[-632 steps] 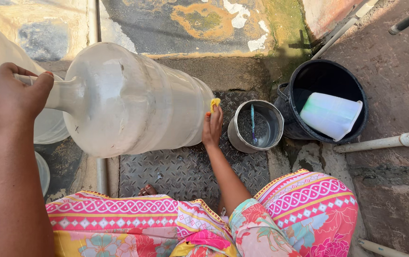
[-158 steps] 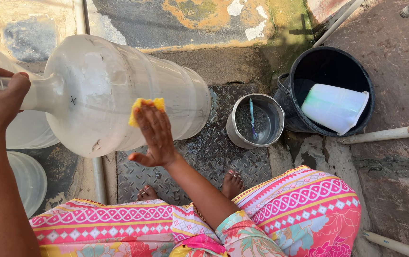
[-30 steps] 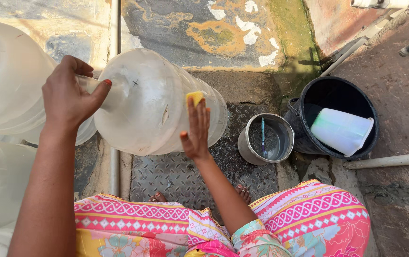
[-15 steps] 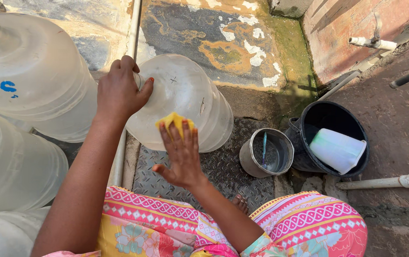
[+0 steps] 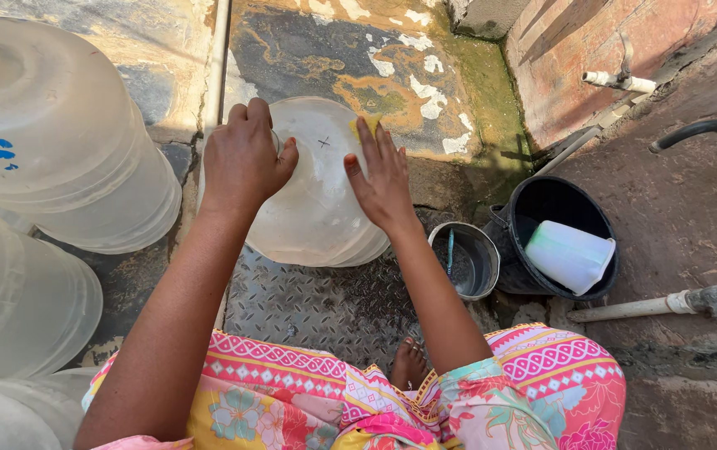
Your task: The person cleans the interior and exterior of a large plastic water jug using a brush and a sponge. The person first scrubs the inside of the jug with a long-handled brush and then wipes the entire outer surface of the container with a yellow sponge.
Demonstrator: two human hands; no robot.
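The jug's (image 5: 313,200) neck is gripped by the left hand (image 5: 244,158); a yellow sponge (image 5: 367,127) is pressed on it under the right hand's (image 5: 382,175) flat fingers.

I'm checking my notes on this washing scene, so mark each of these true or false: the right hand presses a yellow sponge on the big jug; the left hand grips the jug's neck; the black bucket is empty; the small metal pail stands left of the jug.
1. The right hand presses a yellow sponge on the big jug: true.
2. The left hand grips the jug's neck: true.
3. The black bucket is empty: false, a white container lies in it.
4. The small metal pail stands left of the jug: false, it stands to its right, beside the bucket.
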